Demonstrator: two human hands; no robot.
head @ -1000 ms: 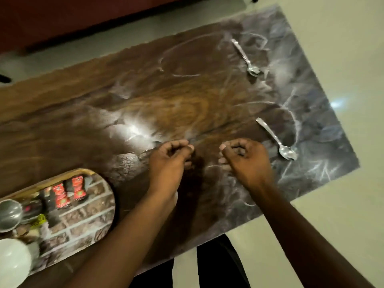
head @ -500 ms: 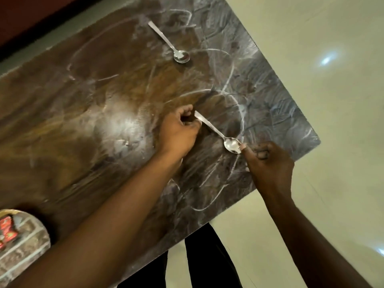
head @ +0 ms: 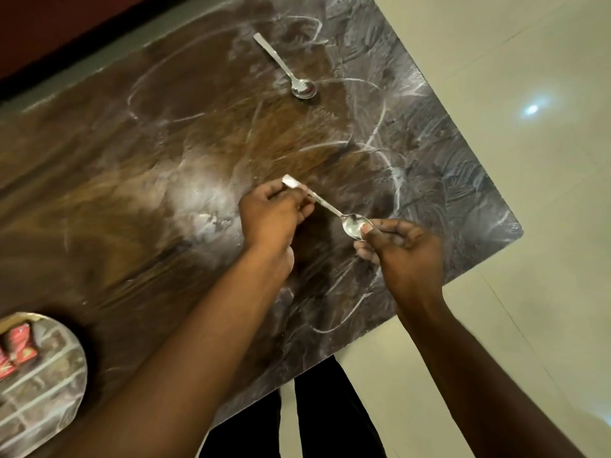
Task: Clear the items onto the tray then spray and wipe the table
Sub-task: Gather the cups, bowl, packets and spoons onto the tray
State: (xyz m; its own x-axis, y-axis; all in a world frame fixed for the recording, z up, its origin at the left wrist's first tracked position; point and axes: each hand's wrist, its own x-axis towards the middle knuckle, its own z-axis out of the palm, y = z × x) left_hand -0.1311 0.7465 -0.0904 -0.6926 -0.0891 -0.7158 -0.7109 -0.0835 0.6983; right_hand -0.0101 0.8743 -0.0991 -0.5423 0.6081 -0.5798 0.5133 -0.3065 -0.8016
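Note:
A steel spoon (head: 330, 208) is lifted just above the dark marbled table (head: 165, 166). My left hand (head: 271, 216) pinches its handle end and my right hand (head: 401, 249) pinches its bowl. A second steel spoon (head: 287, 72) lies flat on the table at the far side, bowl toward the right edge. At the lower left edge of the view, part of the round brick-patterned tray (head: 49, 385) shows, with red sachets (head: 16, 348) lying on it.
White smear marks cross the tabletop. The table's right edge and near corner (head: 515, 226) border a pale tiled floor (head: 529, 325). My dark trouser legs (head: 330, 418) stand at the near edge. A dark red surface runs along the far left.
My hands moved right to the near spoon and took hold of both its ends; it now hangs off the table. The view shifted right, so most of the tray left the frame.

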